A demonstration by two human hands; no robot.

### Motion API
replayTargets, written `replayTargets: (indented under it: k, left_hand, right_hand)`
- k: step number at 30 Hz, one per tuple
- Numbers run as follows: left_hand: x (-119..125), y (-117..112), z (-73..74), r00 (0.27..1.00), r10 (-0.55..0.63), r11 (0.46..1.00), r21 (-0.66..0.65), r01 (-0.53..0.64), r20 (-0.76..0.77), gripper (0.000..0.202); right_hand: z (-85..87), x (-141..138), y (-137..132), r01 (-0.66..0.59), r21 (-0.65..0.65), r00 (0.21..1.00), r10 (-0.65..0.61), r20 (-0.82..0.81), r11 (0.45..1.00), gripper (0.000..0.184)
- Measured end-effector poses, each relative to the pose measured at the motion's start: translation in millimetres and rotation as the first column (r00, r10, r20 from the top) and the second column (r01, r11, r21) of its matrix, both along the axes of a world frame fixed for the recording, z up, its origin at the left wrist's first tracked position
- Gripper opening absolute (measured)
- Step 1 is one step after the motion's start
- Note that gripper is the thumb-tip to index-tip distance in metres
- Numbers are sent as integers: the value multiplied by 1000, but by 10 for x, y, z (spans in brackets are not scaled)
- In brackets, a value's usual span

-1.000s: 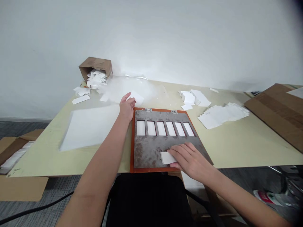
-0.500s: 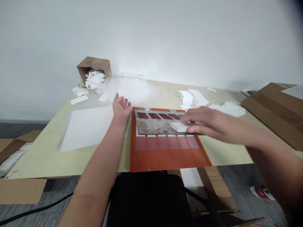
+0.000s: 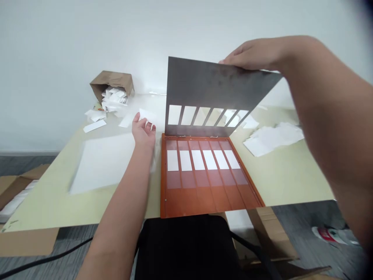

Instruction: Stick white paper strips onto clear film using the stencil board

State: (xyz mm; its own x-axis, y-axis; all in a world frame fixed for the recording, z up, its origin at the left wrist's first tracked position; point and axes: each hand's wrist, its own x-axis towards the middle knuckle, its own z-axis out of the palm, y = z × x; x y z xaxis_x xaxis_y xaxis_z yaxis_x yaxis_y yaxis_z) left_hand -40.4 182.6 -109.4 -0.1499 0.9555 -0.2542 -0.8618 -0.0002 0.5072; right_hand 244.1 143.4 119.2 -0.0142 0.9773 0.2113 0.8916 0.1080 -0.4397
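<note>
My right hand (image 3: 256,54) grips the top edge of a grey metal plate (image 3: 215,85) with a row of rectangular openings, which stands steeply raised on hinges. Below it lies an orange slotted board (image 3: 192,200), with several white cards (image 3: 171,160) in a row across its channels. A little white shows under my right hand, too hidden to name. My left hand (image 3: 144,132) is palm up on the table to the left of the board, its fingers curled at a white card (image 3: 148,115).
A cardboard box (image 3: 112,79) spilling white cards stands at the back left. A translucent white sheet (image 3: 100,163) lies left of my forearm. Loose white cards (image 3: 274,138) are scattered right of the board. Another open carton (image 3: 26,179) sits at the far left, below the table.
My right hand has risen, swinging the metal plate from low over the board to a steep angle and uncovering the cards. A white card now shows at my left fingers.
</note>
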Motion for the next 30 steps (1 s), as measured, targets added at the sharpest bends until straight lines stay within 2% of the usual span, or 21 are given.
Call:
replayTargets:
  k: [1, 3, 6, 10, 13, 16, 18, 21, 24, 25, 27, 30]
  left_hand:
    - [15, -12, 4, 1000, -5, 1000, 16, 5, -30, 55]
    - [44, -38, 6, 995, -19, 999, 37, 23, -98, 53]
    - [88, -80, 0, 979, -32, 997, 65, 46, -203, 47]
    - [171, -135, -30, 933, -17, 988, 137, 71, -360, 40]
    - [242, -177, -69, 876, -37, 973, 184, 142, -481, 36]
    - [291, -221, -100, 833, -51, 948, 237, 215, -551, 30]
    - [306, -246, -109, 813, -45, 940, 250, 231, -581, 27]
    - [312, -271, -109, 796, -36, 940, 251, 233, -605, 27]
    - [316, -283, -103, 789, -12, 940, 262, 219, -615, 26]
    - [317, -288, -99, 789, -2, 937, 274, 216, -614, 26]
    - [318, -301, -85, 793, 13, 928, 304, 217, -609, 25]
    - [320, -348, -44, 777, 27, 902, 350, 252, -630, 25]
  right_hand:
    - [-31, -34, 105, 102, -91, 992, -94, 86, 991, 37]
    - [-147, -119, 301, 220, -14, 955, -213, 209, 975, 46]
    - [-427, -228, 580, 195, 108, 941, -217, 261, 975, 51]
    - [-876, -220, 989, 155, 97, 953, -175, 249, 983, 49]
    - [-1186, -136, 1309, 195, 101, 945, -215, 248, 976, 47]
    - [-1420, -66, 1547, 205, 95, 944, -222, 243, 974, 46]
    - [-1508, -64, 1617, 215, 92, 943, -231, 241, 972, 46]
    - [-1526, -175, 1528, 200, 178, 938, -241, 248, 963, 41]
    - [-1489, -421, 1158, 19, 344, 974, -94, 204, 939, 30]
    - [-1488, -515, 978, -69, 335, 987, 14, 162, 940, 30]
    - [-1523, -688, 571, -280, 187, 960, 274, 53, 942, 35]
    - [-1653, -844, -5, -344, 41, 937, 346, -52, 938, 37]
